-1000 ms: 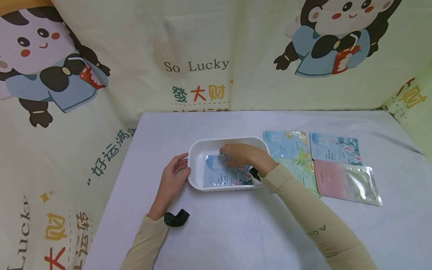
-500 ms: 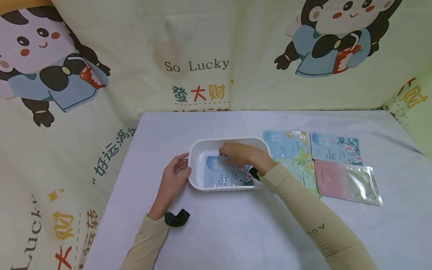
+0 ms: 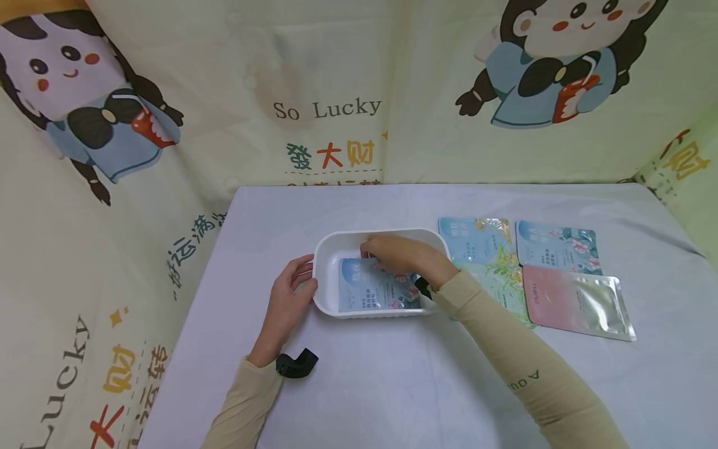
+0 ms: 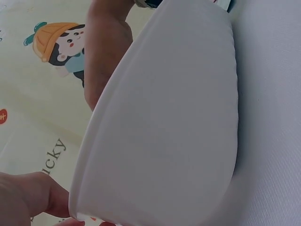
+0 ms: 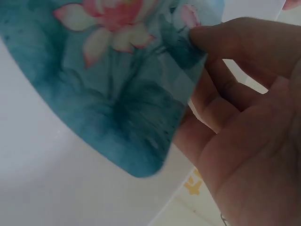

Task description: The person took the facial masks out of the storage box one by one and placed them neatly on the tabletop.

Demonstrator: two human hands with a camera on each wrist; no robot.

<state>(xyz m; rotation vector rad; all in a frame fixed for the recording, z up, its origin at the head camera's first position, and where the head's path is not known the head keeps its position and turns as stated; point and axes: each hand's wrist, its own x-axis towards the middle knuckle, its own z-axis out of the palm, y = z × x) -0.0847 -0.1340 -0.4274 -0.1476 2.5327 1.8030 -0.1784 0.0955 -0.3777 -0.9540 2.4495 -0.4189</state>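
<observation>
A white tray [image 3: 325, 249] lies on the table, with a blue sheet mask packet [image 3: 359, 290] printed with pink lotus flowers inside it. My right hand [image 3: 401, 252] reaches over the tray's far side and pinches the packet's edge between thumb and fingers. In the right wrist view the packet's rounded corner [image 5: 141, 155] stands out from the hand [image 5: 249, 117]. My left hand [image 3: 288, 299] holds the left end of the tray, its thumb and fingertips at the rim. From the left wrist view, the tray's outer wall [image 4: 164, 117] hides most of those fingers [image 4: 51, 193].
Right of the tray lie a light blue packet [image 3: 471, 240], a green leafy packet [image 3: 499, 287], another blue floral packet [image 3: 555, 246] and a pink-and-silver packet [image 3: 578, 302]. A printed cloth [image 3: 426, 125] hangs behind the white table [image 3: 359, 386].
My right hand has shifted slightly left and away from me along the packet's far edge. My left hand and the tray have stayed in place.
</observation>
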